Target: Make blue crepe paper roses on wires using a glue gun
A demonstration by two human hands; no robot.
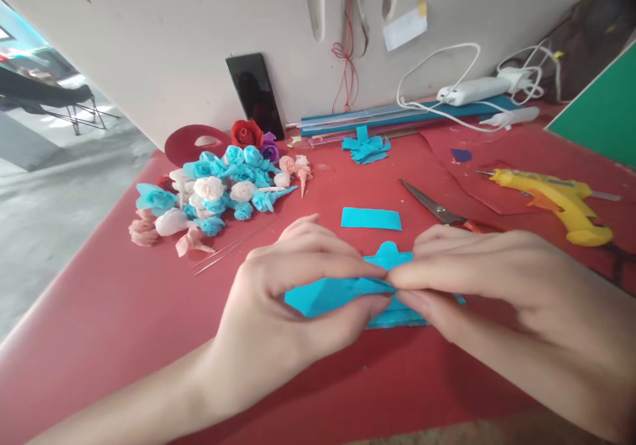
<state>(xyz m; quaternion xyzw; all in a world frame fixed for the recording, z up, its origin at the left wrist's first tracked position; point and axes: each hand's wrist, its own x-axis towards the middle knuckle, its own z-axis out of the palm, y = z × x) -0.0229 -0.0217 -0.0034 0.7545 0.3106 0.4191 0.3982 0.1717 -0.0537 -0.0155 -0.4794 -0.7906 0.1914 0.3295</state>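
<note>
Pinching folded blue paper [322, 296]: left hand [271, 319], right hand [501, 286] gripping edge, presumably for control; scissors [433, 210] at hands' one o'clock, within reach.

Behind the red table [99, 346] rises a pale wall [169, 48] (scuffed), with grey floor [30, 233] and a dark chair [44, 94] beyond.

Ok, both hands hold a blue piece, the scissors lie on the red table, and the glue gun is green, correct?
No: the glue gun is yellow, not green, as the head view shows. The rest stands: the left hand and right hand hold a blue piece, and the scissors lie on the red table.
</note>
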